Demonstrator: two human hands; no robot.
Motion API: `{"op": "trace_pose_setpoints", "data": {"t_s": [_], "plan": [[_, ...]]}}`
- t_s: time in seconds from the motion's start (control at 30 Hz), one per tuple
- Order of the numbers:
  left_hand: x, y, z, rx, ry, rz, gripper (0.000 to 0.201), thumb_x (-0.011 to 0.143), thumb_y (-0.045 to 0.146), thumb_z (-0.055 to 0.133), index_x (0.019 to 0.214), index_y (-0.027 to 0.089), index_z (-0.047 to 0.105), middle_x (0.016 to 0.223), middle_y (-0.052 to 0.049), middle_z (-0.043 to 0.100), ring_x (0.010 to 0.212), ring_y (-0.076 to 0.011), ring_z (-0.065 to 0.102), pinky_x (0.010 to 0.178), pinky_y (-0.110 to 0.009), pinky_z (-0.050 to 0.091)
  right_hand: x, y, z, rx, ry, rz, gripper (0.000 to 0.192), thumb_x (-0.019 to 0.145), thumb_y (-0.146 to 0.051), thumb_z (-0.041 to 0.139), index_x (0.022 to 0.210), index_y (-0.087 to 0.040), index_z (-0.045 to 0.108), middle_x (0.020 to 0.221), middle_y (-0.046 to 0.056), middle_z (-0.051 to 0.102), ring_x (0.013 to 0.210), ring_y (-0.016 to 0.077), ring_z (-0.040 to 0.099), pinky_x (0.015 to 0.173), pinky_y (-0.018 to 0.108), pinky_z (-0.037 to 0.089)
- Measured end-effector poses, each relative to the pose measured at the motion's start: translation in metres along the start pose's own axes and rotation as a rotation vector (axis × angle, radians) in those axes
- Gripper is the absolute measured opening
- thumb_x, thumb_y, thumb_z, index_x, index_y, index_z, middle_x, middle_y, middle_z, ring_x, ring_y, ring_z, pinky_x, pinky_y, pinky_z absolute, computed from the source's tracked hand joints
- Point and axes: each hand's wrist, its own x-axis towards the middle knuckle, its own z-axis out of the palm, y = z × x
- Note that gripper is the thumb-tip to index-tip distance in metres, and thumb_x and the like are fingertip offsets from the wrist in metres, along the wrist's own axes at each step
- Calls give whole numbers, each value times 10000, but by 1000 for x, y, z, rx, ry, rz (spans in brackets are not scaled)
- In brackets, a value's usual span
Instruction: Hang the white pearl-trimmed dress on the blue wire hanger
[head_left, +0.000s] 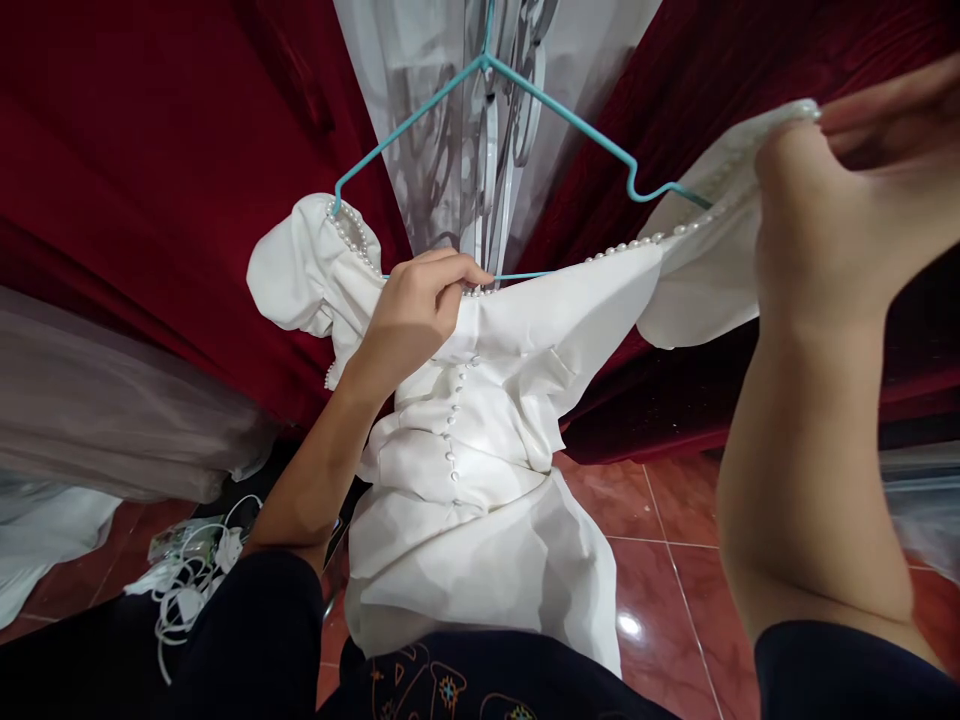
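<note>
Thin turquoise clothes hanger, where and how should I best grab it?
I'd pinch the thin turquoise clothes hanger at its peak, coming from the front, thumb and fingers on either side. There its two sloping arms meet, bare and above the white pearl-trimmed dress, while both shoulder ends meet fabric.

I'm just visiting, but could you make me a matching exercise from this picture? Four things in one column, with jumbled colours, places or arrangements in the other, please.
1. Hanger
2. Curtains
3. Buttons
4. Cables

A. In a row down the middle of the white dress
B. Turquoise
C. Tangled in loops, low on the left of the picture
D. Dark red

Pairs: 1-B, 2-D, 3-A, 4-C
</note>
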Motion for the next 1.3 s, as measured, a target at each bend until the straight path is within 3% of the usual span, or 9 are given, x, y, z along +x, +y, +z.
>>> {"op": "trace_pose_setpoints", "data": {"t_s": [0.2, 0.33, 0.4, 0.47, 0.6, 0.8, 0.9, 1.0, 1.3], "plan": [[-3, -7, -1, 81, 16, 22, 405, 942, -9, 500, 998, 226, 824, 976, -36, 781, 945, -228, 707, 910, -382, 567, -4, -39, 26, 97, -118, -76, 309, 1037, -440, 694, 1132, -154, 766, 1097, 90, 718, 1055, 246, 782, 800, 361, 627], [-5, -3, 0, 101, 33, 23, 417, 928, -26, 481, 993, 220, 812, 996, -34, 784, 940, -223, 700, 919, -378, 563, -18, -50, 30, 281, 12, -289, 160, 1014, -288, 726, 1057, -169, 825, 974, 74, 765, 908, 185, 766, 785, 345, 549], [-6, 0, 3, 101, 34, 31, 419, 928, -36, 471, 983, 216, 801, 1000, -30, 788, 963, -220, 707, 930, -373, 561, -37, -58, 31, 198, 23, -321, 142, 1013, -264, 692, 1030, -208, 821, 952, 66, 772, 897, 195, 737, 813, 385, 526], [-5, 3, 5, 115, 36, 49, 423, 932, -45, 459, 978, 214, 790, 996, -24, 790, 972, -214, 711, 927, -364, 561, -58, -62, 32, 41, -141, -325, 152, 1017, -279, 646, 1063, -248, 787, 991, 61, 785, 965, 233, 725, 899, 448, 537], [-3, 3, 11, 172, 33, 69, 391, 959, -34, 470, 994, 209, 774, 1002, -25, 789, 972, -213, 711, 904, -356, 556, -82, -49, 47, -90, -473, -305, 229, 1015, -334, 608, 1209, -291, 723, 1070, 55, 793, 986, 261, 696, 928, 484, 519], [-13, -2, 16, 217, 98, 163, 319, 1075, 102, 494, 1137, 255, 767, 1139, -37, 794, 1125, -241, 708, 1039, -438, 556, -90, -23, 66, -149, -456, -261, 224, 1016, -421, 589, 1114, -302, 752, 992, 70, 718, 982, 266, 615, 985, 509, 466], [-17, -13, 2, 299, 434, 253, 294, 1102, 158, 523, 1136, 299, 778, 1232, -40, 760, 1274, -254, 643, 1185, -495, 471, -93, -22, 68, -177, -413, -261, 207, 1003, -423, 613, 1085, -316, 770, 907, 61, 645, 961, 261, 593, 993, 510, 474], [-11, -29, -24, 411, 688, 207, 303, 964, 169, 783, 1239, 294, 762, 1330, -61, 712, 1321, -291, 586, 1237, -507, 392, -94, -22, 71, -171, -402, -240, 190, 1006, -420, 625, 1042, -315, 779, 873, 58, 609, 939, 255, 576, 1002, 513, 476], [4, -32, -76, 253, 548, -231, 235, 967, 59, 656, 907, 226, 810, 897, -10, 752, 878, -230, 640, 941, -352, 476, -83, -29, 62, -131, -388, -199, 130, 984, -392, 691, 960, -305, 784, 861, 58, 637, 913, 255, 563, 985, 544, 493]]}}
